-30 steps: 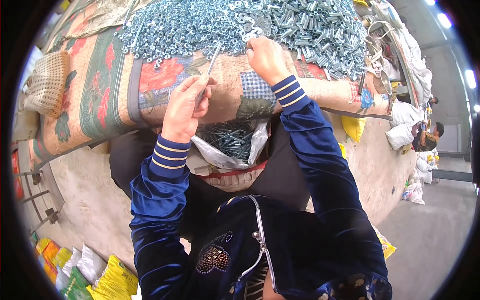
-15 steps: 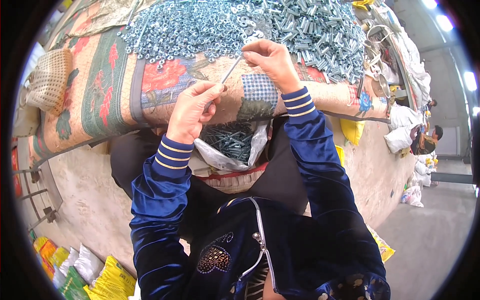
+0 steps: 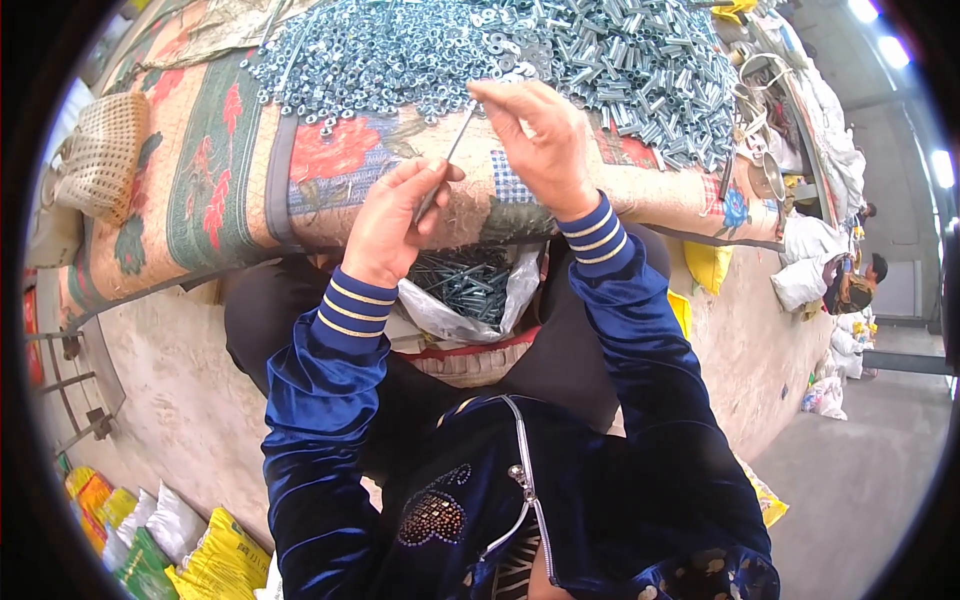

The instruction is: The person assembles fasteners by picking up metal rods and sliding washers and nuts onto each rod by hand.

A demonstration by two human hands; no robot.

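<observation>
Drawn back from the washers [image 3: 507, 47], the right hand [image 3: 548, 140], hold unclear, meets the metal rod [image 3: 461, 133] pinched in the left hand [image 3: 393, 217].

Smooth metal rod [image 3: 462, 130], shiny metal nuts [image 3: 370, 62], matt cloth cover [image 3: 210, 195]

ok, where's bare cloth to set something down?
Widest: patterned cloth between the cream woven object and left hand, nearer than the nuts. Narrower: strip right of the right hand, between tubes and near edge. Crowded: far side, heaped with nuts, washers, tubes.
</observation>
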